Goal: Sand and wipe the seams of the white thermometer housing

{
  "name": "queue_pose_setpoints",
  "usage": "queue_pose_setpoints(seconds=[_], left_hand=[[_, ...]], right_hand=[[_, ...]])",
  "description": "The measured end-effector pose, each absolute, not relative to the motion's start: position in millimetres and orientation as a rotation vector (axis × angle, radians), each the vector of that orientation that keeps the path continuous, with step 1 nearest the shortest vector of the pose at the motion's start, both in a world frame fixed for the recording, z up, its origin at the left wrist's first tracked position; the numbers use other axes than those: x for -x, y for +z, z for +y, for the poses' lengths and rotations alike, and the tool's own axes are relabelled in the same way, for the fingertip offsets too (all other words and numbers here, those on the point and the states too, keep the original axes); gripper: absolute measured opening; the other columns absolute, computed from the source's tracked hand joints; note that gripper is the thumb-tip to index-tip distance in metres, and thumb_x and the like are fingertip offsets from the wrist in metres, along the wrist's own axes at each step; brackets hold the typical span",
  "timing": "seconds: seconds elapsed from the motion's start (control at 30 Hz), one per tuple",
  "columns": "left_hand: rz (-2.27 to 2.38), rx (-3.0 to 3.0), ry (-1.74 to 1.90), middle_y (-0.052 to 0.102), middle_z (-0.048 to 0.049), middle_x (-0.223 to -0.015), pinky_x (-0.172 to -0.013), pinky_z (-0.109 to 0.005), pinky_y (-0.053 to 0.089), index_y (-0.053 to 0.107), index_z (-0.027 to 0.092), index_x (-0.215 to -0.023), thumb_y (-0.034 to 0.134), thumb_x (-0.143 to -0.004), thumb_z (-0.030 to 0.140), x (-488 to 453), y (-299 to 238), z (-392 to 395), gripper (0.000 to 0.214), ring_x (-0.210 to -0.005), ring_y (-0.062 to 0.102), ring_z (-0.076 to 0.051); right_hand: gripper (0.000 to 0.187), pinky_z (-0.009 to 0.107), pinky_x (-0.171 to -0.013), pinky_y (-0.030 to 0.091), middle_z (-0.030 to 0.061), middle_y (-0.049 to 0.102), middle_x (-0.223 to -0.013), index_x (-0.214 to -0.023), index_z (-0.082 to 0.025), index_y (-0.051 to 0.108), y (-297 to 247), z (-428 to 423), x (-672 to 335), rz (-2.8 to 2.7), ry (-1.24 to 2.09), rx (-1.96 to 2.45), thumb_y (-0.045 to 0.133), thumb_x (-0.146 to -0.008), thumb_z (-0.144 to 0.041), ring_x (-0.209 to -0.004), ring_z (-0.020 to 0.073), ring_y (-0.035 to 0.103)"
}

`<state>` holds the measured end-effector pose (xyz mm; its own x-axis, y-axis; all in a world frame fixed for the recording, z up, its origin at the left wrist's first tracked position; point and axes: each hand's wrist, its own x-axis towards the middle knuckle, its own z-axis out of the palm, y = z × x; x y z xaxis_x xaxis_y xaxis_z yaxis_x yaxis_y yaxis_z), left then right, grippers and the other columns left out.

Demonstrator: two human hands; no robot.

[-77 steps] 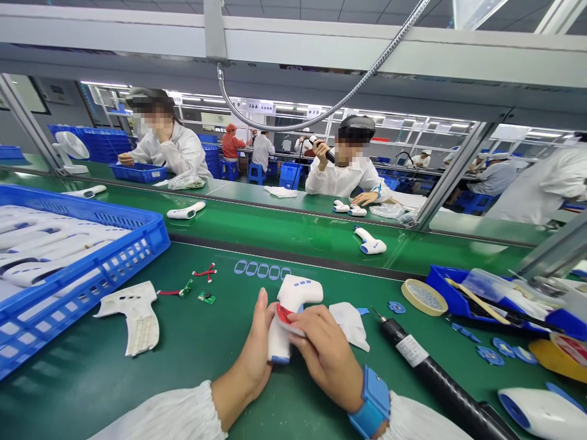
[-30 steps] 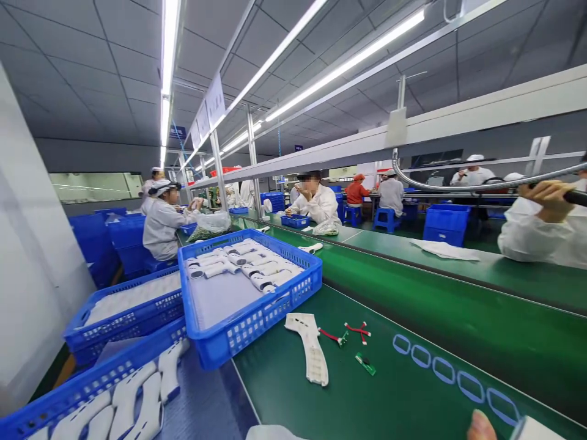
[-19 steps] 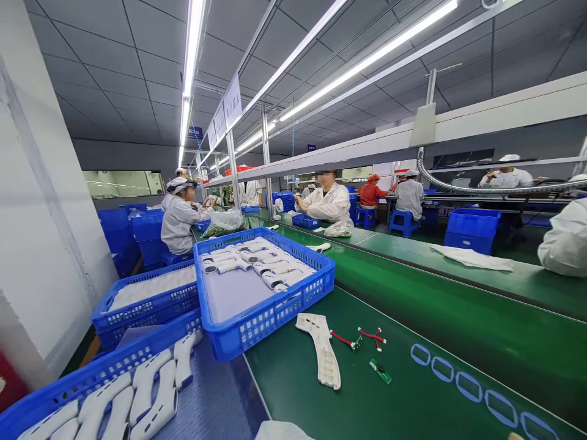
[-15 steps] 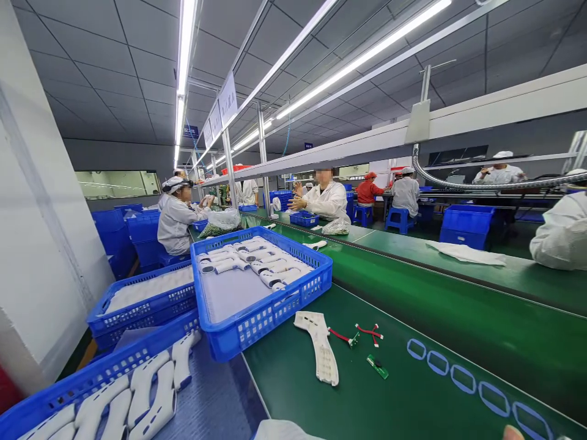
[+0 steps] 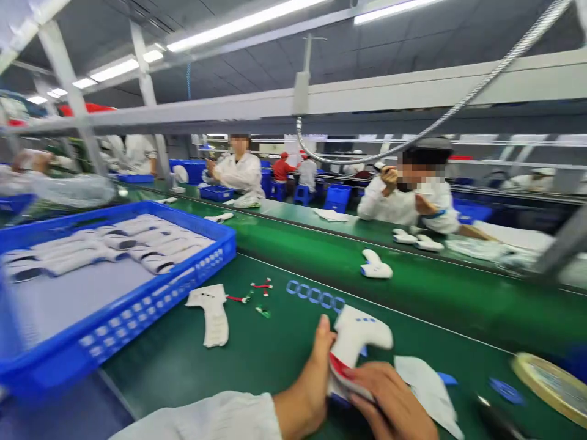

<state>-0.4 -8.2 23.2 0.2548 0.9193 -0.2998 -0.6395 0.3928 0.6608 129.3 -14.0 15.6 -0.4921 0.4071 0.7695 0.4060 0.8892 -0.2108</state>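
Low in the middle of the view, both my hands are on a white pistol-shaped plastic housing [image 5: 362, 330] with small blue marks on its side. My left hand [image 5: 305, 388] grips it from the left, thumb pointing up. The fingers of my right hand [image 5: 389, 397] are bent over its lower part, beside a red area; blur and fingers hide the detail there. To the left lies an open white half shell [image 5: 215, 318], with red wires [image 5: 262, 285] and a small green circuit board [image 5: 263, 311] near it. Blue rings [image 5: 315, 296] lie in a row beyond my hands.
A blue basket [image 5: 220, 253] with several white housings stands at the left. Beyond the worktop runs a green conveyor [image 5: 293, 260] carrying another housing [image 5: 376, 266]. A tape roll [image 5: 518, 366], a black-handled object [image 5: 498, 418] and a white sheet [image 5: 428, 391] lie right. Co-workers sit across.
The view has swung to the right. Both my hands have come into sight, holding the white housing. The half shell, wires and basket now appear further left.
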Motion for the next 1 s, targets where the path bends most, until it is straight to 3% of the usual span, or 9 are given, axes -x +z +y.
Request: queue_pose_setpoints(seconds=[0.1,0.23,0.37,0.53,0.7,0.87,1.0], left_hand=[[0.646,-0.491,1.11,0.055,-0.0019,-0.065,-0.07,-0.024,0.035,0.055,0.014,-0.073,0.047,-0.069,0.065,5,25,-11,0.051,-0.071,0.05,-0.016],[0.674,-0.474,1.032,0.048,0.0022,-0.058,-0.062,-0.022,0.034,0.055,0.016,-0.076,0.038,-0.074,0.065,5,26,-12,0.053,-0.06,0.046,-0.012],[0.668,-0.465,1.061,0.054,-0.0005,-0.066,-0.065,-0.021,0.036,0.055,0.015,-0.077,0.037,-0.079,0.059,5,28,-14,0.048,-0.066,0.048,-0.012],[0.703,-0.426,0.997,0.048,0.0025,-0.057,-0.056,-0.02,0.034,0.056,0.015,-0.08,0.033,-0.077,0.065,6,29,-14,0.054,-0.053,0.042,-0.009],[0.674,-0.468,1.045,0.052,0.0011,-0.064,-0.06,-0.019,0.035,0.057,0.016,-0.079,0.036,-0.078,0.061,6,30,-15,0.049,-0.064,0.047,-0.011],[0.757,-0.419,0.999,0.053,0.0017,-0.063,-0.056,-0.021,0.034,0.057,0.017,-0.093,0.035,-0.076,0.065,7,30,-15,0.056,-0.058,0.046,-0.011],[0.693,-0.445,1.028,0.053,0.0022,-0.064,-0.057,-0.021,0.034,0.057,0.017,-0.087,0.038,-0.077,0.062,7,29,-15,0.049,-0.057,0.046,-0.01]], right_hand=[[0.017,0.028,-0.065,0.052,0.0057,0.063,-0.084,-0.098,-0.019,0.057,24,-20,-122,-2.084,0.033,0.731,0.044,-0.088,-0.018,-0.077,0.0179,0.057],[0.013,0.029,-0.066,0.051,0.0066,0.063,-0.086,-0.095,-0.017,0.056,22,-25,-121,-2.083,0.204,0.646,0.046,-0.087,-0.017,-0.078,0.0173,0.054],[0.016,0.031,-0.068,0.049,0.0062,0.062,-0.086,-0.099,-0.017,0.055,22,-26,-122,-2.058,0.244,0.73,0.045,-0.087,-0.015,-0.08,0.0182,0.052],[0.012,0.031,-0.067,0.049,0.0068,0.062,-0.089,-0.095,-0.016,0.056,21,-29,-121,-2.055,0.281,0.673,0.046,-0.087,-0.018,-0.079,0.018,0.052],[0.016,0.033,-0.068,0.048,0.0067,0.062,-0.091,-0.099,-0.017,0.055,20,-28,-124,-2.05,0.247,0.733,0.045,-0.086,-0.015,-0.081,0.0188,0.051],[0.011,0.032,-0.067,0.048,0.0071,0.062,-0.09,-0.094,-0.016,0.055,18,-28,-123,-2.074,0.297,0.654,0.047,-0.086,-0.016,-0.08,0.0187,0.051],[0.017,0.033,-0.068,0.047,0.0068,0.061,-0.09,-0.099,-0.016,0.055,22,-26,-124,-2.05,0.26,0.722,0.046,-0.085,-0.012,-0.08,0.0189,0.05]])
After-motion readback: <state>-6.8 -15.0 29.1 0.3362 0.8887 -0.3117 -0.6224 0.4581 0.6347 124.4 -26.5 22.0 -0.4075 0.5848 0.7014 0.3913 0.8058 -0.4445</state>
